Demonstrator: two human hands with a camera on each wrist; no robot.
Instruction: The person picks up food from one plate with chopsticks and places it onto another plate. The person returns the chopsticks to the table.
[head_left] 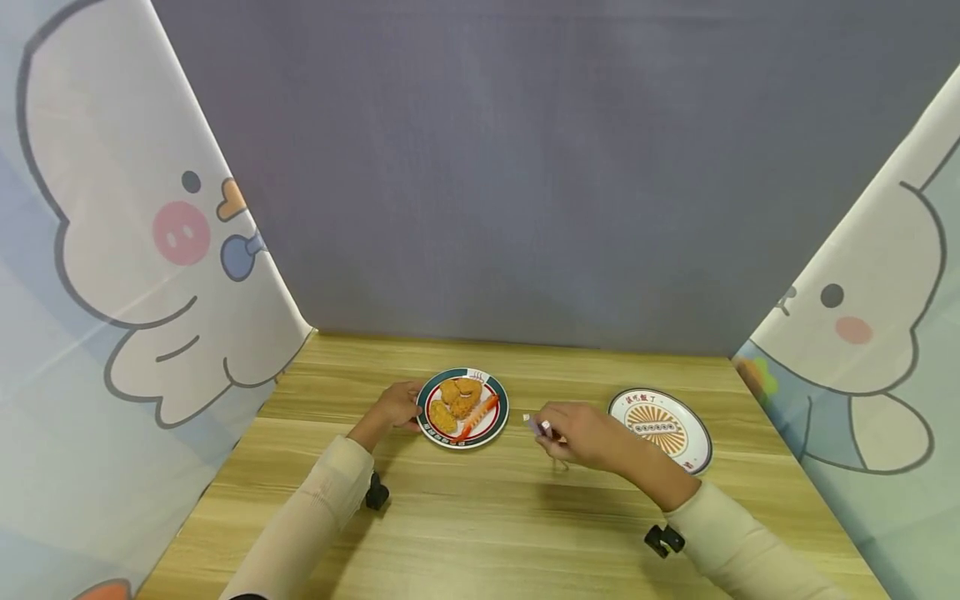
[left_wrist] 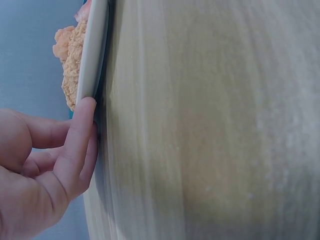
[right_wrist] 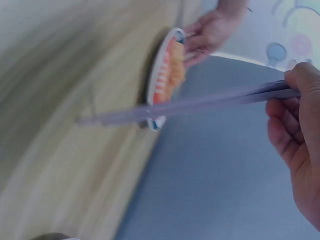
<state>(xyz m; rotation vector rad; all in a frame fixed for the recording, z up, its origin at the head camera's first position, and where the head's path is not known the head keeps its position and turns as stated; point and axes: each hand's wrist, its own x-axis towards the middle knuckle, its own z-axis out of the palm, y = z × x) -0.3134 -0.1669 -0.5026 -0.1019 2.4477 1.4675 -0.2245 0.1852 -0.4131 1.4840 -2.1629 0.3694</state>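
My left hand grips the left rim of a round plate with a green and red border. In the left wrist view, fingertips lie against the plate's outer side. On the plate are pieces of fried food and a red-and-white shrimp, lying along the right side. My right hand holds a pair of pale purple chopsticks above the table, to the right of the plate. In the right wrist view they slant down toward the wood, tips apart from the food.
An oval white plate with an orange sunburst print lies on the wooden table to the right, partly behind my right forearm. A grey panel closes the back. Cartoon-printed panels stand on both sides.
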